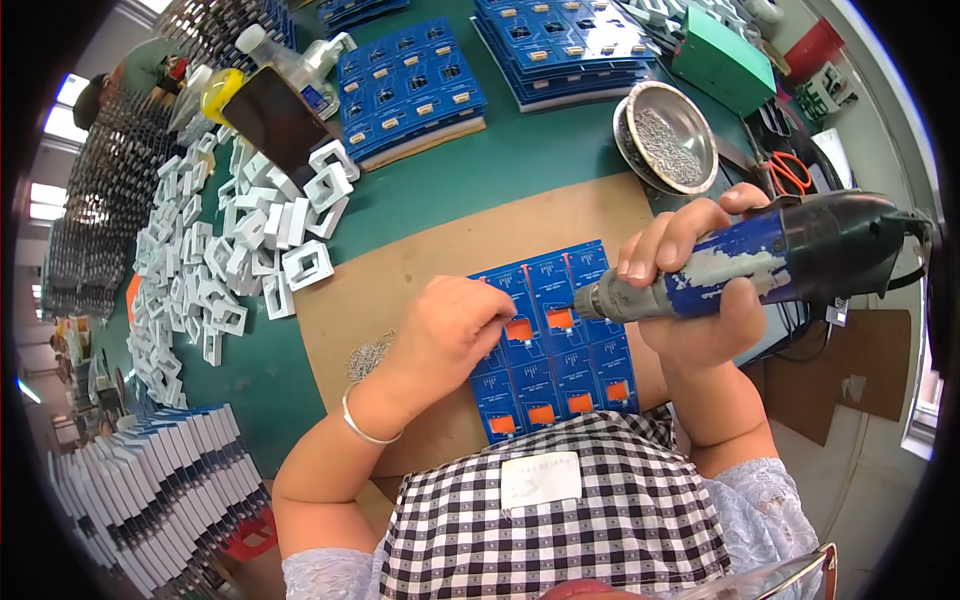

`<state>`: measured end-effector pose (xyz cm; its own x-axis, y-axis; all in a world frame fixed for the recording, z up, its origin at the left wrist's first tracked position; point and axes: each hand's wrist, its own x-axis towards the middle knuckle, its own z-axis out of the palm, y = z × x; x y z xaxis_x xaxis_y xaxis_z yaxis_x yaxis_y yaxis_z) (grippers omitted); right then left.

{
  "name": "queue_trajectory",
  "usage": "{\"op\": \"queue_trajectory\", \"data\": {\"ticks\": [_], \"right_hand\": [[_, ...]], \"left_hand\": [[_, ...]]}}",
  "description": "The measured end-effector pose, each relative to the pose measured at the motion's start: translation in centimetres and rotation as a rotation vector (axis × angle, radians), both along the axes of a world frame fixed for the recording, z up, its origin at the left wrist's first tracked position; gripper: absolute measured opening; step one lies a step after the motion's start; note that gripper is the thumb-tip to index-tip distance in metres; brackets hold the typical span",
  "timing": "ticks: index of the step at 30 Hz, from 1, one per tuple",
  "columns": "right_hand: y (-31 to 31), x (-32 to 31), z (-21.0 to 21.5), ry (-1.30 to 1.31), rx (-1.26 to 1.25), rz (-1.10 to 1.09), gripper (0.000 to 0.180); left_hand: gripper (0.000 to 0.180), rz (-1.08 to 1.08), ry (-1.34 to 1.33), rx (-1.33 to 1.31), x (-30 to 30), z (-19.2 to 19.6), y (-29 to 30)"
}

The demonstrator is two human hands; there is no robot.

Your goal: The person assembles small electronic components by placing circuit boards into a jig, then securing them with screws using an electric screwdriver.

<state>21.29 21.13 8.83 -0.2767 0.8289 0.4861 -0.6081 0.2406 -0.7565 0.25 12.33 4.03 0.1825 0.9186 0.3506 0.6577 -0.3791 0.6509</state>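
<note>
Curls right hand [702, 338] fingers around a power screwdriver [735, 268] and presses left hand [448, 328] fingertips together over a blue panel [557, 372] toward the near edge of the bench [272, 388].

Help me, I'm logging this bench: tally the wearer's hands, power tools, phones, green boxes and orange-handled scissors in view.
Left hand and right hand: 2
Power tool: 1
Phone: 1
Green box: 1
Orange-handled scissors: 1 pair
Total: 6

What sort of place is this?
Probably a small factory or electronics workshop. You can see stacks of blue circuit boards, a metal bowl of small silvery pieces, and a chunky blue-and-black power tool in the right hand.
</note>
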Motion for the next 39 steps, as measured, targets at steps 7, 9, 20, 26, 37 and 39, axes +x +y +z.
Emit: {"op": "queue_trajectory", "data": {"ticks": [7, 9, 20, 26, 37, 39], "right_hand": [[-0.1, 0.5, -0.6, 0.092, -0.002, 0.050, 0.062], [-0.1, 0.3, -0.7, 0.089, -0.005, 0.055, 0.062], [-0.2, 0.1, -0.9, 0.021, 0.001, -0.002, 0.066], [0.0, 0.4, -1.0, 0.054, 0.006, -0.014, 0.065], [0.1, 0.1, -1.9, 0.042, -0.033, 0.054, 0.063], [0.1, 0.0, -1.9, 0.045, -0.035, 0.055, 0.063]], "left_hand": [[0.015, -0.043, 0.087, 0.016, 1.5, -1.0, 1.1], [0.015, -0.032, 0.106, 0.017, 1.5, -1.1, 1.2], [0.013, -0.095, 0.440, 0.183, 2.8, -0.5, 1.4], [0.018, 0.034, 0.079, -0.035, 1.4, -1.5, 1.3], [0.012, 0.046, 0.057, -0.055, 1.6, -1.7, 1.2], [0.012, 0.049, 0.089, -0.067, 1.7, -1.7, 1.3]]}}
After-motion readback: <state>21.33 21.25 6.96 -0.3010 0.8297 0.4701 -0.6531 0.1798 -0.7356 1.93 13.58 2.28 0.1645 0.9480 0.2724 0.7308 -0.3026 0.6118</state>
